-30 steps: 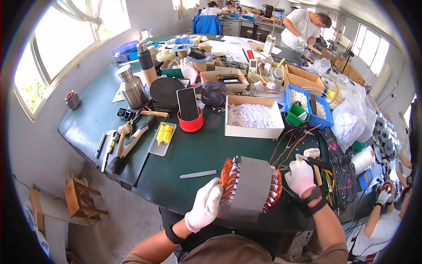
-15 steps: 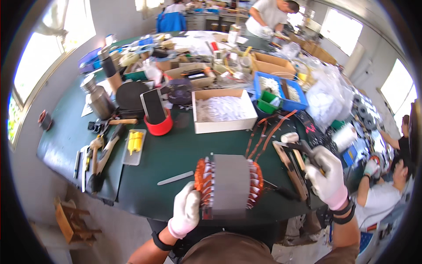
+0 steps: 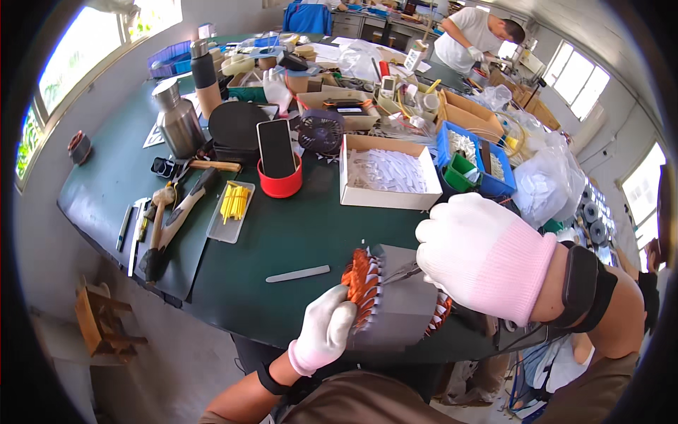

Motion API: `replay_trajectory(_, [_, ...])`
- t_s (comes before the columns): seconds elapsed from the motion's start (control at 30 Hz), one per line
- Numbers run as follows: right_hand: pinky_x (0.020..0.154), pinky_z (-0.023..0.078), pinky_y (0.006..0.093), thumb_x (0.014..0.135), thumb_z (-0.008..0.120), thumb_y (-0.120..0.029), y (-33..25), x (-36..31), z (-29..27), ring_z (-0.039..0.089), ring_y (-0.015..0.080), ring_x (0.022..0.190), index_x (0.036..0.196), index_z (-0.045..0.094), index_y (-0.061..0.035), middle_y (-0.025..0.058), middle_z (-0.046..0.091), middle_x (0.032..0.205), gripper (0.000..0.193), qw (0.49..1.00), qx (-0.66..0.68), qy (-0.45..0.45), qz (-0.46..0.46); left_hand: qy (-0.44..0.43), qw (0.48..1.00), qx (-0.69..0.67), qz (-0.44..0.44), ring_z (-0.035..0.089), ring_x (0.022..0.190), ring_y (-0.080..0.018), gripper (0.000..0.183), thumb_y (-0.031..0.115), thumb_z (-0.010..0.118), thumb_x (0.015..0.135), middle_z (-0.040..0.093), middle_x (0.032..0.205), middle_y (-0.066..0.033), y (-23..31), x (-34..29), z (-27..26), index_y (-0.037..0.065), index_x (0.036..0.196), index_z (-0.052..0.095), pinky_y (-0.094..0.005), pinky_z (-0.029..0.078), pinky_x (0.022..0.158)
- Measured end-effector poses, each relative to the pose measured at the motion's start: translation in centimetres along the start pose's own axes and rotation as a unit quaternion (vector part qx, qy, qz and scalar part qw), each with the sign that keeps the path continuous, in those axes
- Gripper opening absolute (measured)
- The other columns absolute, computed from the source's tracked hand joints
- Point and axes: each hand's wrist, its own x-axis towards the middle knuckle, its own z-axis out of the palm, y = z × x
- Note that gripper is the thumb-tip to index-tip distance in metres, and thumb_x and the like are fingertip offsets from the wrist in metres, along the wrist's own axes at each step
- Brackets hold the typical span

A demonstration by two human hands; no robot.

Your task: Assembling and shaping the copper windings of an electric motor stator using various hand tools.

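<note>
While the left hand [image 3: 325,328] holds a stator [image 3: 400,307], right hand [image 3: 473,251] above it, grip around metal tool [image 3: 401,273]

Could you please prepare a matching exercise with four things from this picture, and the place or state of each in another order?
1. left hand
2. right hand
3. phone
4. yellow sticks

A. lying in a clear tray
B. against the orange copper winding
C. propped in a red holder
D. holding a metal-tipped tool

Pairs: 1-B, 2-D, 3-C, 4-A
</note>
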Motion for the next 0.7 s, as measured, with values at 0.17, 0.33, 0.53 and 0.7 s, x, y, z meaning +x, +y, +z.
replay_trajectory(0.17, [0.078,0.059,0.039,0.082,0.069,-0.017,-1.3,4.2,-1.6,0.072,0.0279,0.087,0.077,0.075,-0.0075,0.0102,0.069,0.082,0.012,0.987,-0.028,-0.155,0.023,0.002,0.998,-0.052,-0.022,0.051,0.071,-0.0367,0.035,0.025,0.05,0.109,0.049,0.082,-0.0182,-0.2,0.3,0.6,0.0,0.086,0.056,-0.0418,0.045,0.066])
replay_trajectory(0.33, [0.077,0.061,0.0398,0.083,0.07,-0.019,-1.5,6.0,-2.0,0.076,0.0294,0.086,0.081,0.077,-0.0059,0.0129,0.074,0.083,0.015,0.966,-0.038,-0.254,0.012,0.003,0.998,-0.054,-0.008,0.053,0.072,-0.0391,0.032,0.025,0.054,0.107,0.052,0.082,-0.0183,-0.5,0.4,0.7,0.0,0.087,0.059,-0.0437,0.046,0.067])
replay_trajectory(0.53, [0.074,0.06,0.0421,0.088,0.069,-0.03,-0.5,6.4,-1.6,0.075,0.0329,0.082,0.08,0.077,-0.0073,0.0142,0.073,0.081,0.025,0.975,-0.019,-0.221,-0.024,0.024,0.999,-0.023,-0.006,0.054,0.073,-0.0407,0.027,0.02,0.056,0.105,0.054,0.083,-0.0187,-0.7,0.1,0.4,0.0,0.087,0.06,-0.0445,0.048,0.068])
replay_trajectory(0.7, [0.072,0.059,0.0422,0.089,0.069,-0.031,-0.9,3.1,-1.3,0.074,0.0327,0.08,0.078,0.074,-0.008,0.0125,0.07,0.077,0.026,0.989,-0.01,-0.149,-0.013,0.006,1.0,-0.011,0.027,0.053,0.072,-0.0409,0.024,0.017,0.057,0.103,0.052,0.081,-0.0182,-0.5,0.6,0.9,0.0,0.087,0.06,-0.045,0.047,0.067])
